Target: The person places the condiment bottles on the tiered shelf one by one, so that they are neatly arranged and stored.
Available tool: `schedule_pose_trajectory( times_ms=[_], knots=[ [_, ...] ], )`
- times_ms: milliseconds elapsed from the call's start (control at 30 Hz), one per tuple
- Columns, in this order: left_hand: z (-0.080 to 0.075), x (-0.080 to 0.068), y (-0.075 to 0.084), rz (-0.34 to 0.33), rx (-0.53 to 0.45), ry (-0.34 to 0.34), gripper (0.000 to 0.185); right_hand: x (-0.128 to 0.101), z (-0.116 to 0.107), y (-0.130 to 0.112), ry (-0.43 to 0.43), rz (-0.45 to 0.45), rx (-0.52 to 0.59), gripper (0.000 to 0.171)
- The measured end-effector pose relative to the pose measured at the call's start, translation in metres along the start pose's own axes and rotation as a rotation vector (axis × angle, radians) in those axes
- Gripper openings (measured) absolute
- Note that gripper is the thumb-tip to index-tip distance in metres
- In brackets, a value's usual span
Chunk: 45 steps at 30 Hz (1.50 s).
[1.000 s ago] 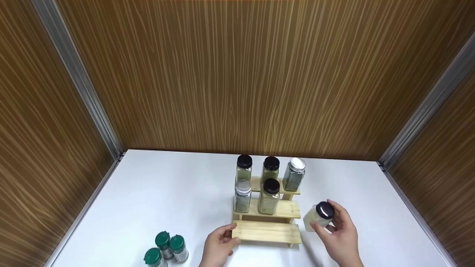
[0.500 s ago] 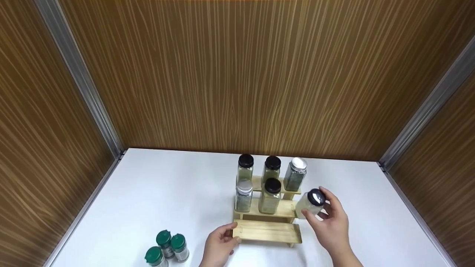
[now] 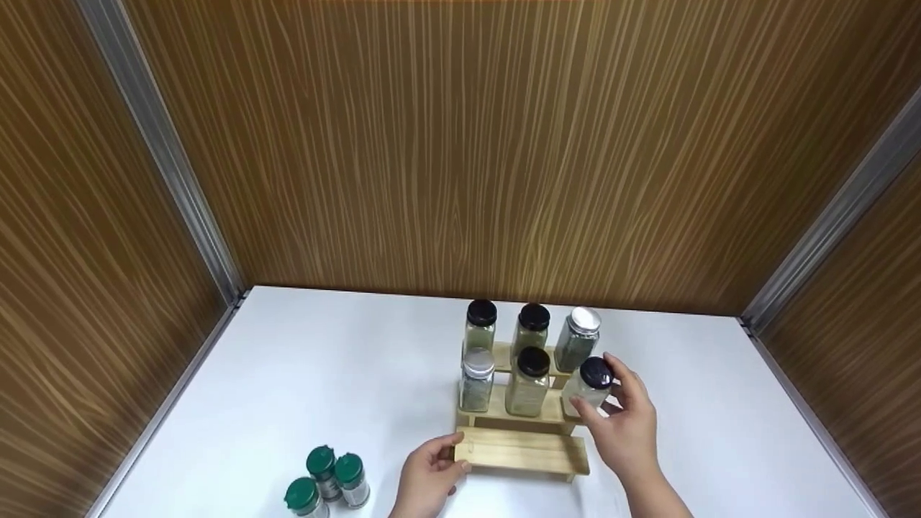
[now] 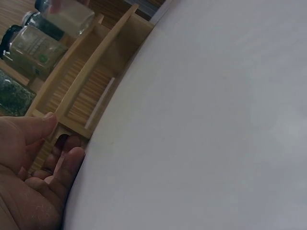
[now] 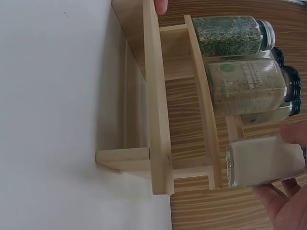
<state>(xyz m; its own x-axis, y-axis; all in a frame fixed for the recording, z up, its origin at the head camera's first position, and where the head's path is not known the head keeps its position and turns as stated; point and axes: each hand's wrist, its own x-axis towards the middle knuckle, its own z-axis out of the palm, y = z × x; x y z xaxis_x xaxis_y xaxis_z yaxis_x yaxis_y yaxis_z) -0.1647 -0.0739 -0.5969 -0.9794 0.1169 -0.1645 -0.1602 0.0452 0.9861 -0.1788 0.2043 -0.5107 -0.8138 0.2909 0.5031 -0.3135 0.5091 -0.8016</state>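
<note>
A three-step wooden rack (image 3: pixel 522 453) stands on the white table. Its top step carries three spice jars (image 3: pixel 534 331); the middle step carries two (image 3: pixel 529 381). My right hand (image 3: pixel 604 396) grips a pale jar with a black lid (image 3: pixel 588 385) at the right end of the middle step. In the right wrist view the pale jar (image 5: pixel 266 160) stands close against that step of the rack (image 5: pixel 156 120); contact cannot be told. My left hand (image 3: pixel 453 453) grips the left end of the bottom step, with its thumb (image 4: pixel 29 127) on top of the rack (image 4: pixel 91 81).
Three green-lidded jars (image 3: pixel 327 478) stand together at the front left of the table (image 3: pixel 324 360). Wood-panelled walls (image 3: pixel 460 144) close in the back and both sides. The rack's bottom step holds nothing.
My right hand has carried the pale jar up and to the left, from beside the rack to the right end of the middle step. The left hand has stayed on the bottom step.
</note>
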Motion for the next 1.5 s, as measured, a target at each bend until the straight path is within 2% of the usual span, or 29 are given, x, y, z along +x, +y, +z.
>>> schedule_pose_trajectory(
  times_ms=[533,700,1100,1233,1367,1500],
  knots=[
    [-0.001,0.000,0.001,-0.030,-0.007,0.001,0.047,0.000,0.008,0.002,-0.036,0.007,-0.089,0.081],
    [-0.001,-0.001,0.002,-0.012,-0.009,0.003,0.047,-0.001,0.008,0.001,-0.054,0.014,-0.094,0.081],
    [0.002,0.000,0.000,-0.007,-0.017,0.009,0.047,-0.004,0.003,0.002,-0.028,0.011,-0.099,0.084],
    [0.002,0.000,0.001,-0.014,-0.020,-0.007,0.047,-0.013,-0.007,0.007,0.026,0.077,-0.077,0.083],
    [0.000,-0.001,0.001,-0.010,-0.024,-0.004,0.047,-0.023,-0.016,0.015,0.075,0.170,-0.040,0.071],
    [-0.001,-0.001,0.000,-0.007,-0.031,-0.007,0.048,-0.033,-0.023,0.024,0.078,0.304,0.085,0.057]
  ],
)
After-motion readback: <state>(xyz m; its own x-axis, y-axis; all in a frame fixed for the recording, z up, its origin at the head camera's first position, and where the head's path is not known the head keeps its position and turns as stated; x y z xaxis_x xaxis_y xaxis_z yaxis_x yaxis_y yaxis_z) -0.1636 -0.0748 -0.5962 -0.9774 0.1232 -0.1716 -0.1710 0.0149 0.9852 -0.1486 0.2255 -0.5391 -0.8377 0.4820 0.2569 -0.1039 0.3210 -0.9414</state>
